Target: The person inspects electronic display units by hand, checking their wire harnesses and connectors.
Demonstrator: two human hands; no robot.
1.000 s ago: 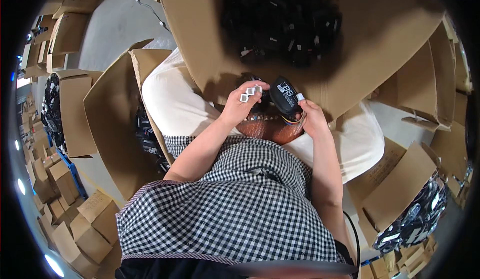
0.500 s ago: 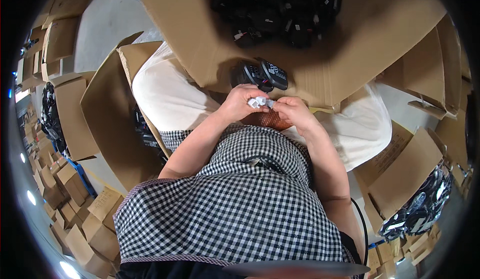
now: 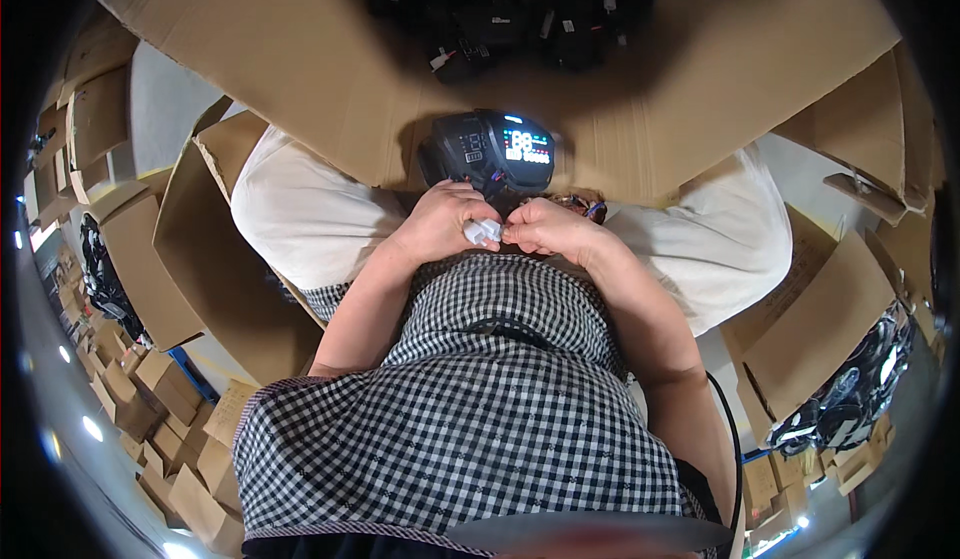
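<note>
My left hand (image 3: 440, 223) is closed round a small cluster of white plug connectors (image 3: 483, 232) in front of my lap. Against its right end, my right hand (image 3: 552, 229) pinches a white plug connector, mostly hidden by the fingers. Just beyond the hands, a black display unit (image 3: 524, 151) leans on the cardboard, its screen lit with white digits and coloured marks. Beside it on the left is a second black display unit (image 3: 452, 149) with a dark screen. Thin coloured wires (image 3: 586, 206) show behind my right hand.
A large cardboard box (image 3: 300, 79) lies open ahead, with a heap of black units (image 3: 520, 19) deeper in it. Open cartons stand at left (image 3: 215, 249) and right (image 3: 820, 329); the right one adjoins black wrapped parts (image 3: 850, 399). A black cable (image 3: 735, 439) hangs by my right arm.
The front display's screen has lit up, and both display units appear further left. My hands have come slightly nearer and left, still holding the white connectors together.
</note>
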